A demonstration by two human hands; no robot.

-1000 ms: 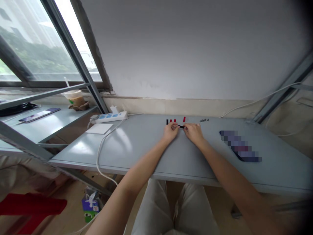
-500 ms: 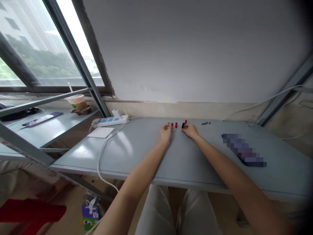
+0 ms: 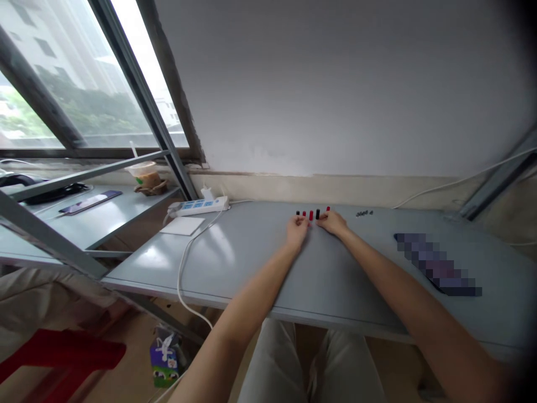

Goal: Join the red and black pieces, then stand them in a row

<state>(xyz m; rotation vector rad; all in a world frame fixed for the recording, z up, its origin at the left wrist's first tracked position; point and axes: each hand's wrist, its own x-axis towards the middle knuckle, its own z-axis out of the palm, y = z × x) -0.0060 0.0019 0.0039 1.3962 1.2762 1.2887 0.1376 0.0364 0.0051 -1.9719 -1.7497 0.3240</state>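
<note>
My left hand (image 3: 297,230) is closed in a pinch, and a bit of red shows at its fingertips, like a small red piece mostly hidden by the fingers. Just beyond it stand a small black cylinder (image 3: 297,213) and a small red cylinder (image 3: 304,214), both partly covered. Another red cylinder (image 3: 311,215) stands upright between my hands. My right hand (image 3: 334,223) has its fingers closed at a second black cylinder (image 3: 318,214), right beside that red one. Behind the right hand, the top of one more red cylinder (image 3: 328,209) peeks out.
Several tiny dark pieces (image 3: 364,213) lie to the right on the grey desk (image 3: 247,252). A blurred-out dark flat object (image 3: 436,266) rests nearer the right. At left are a power strip (image 3: 201,206), a white flat square (image 3: 183,225) and a white cable (image 3: 181,268).
The view has turned slightly left. My right hand has brought the black cylinder leftward, close to the middle red one. My left hand has shifted a little right with the red bit at its fingertips.
</note>
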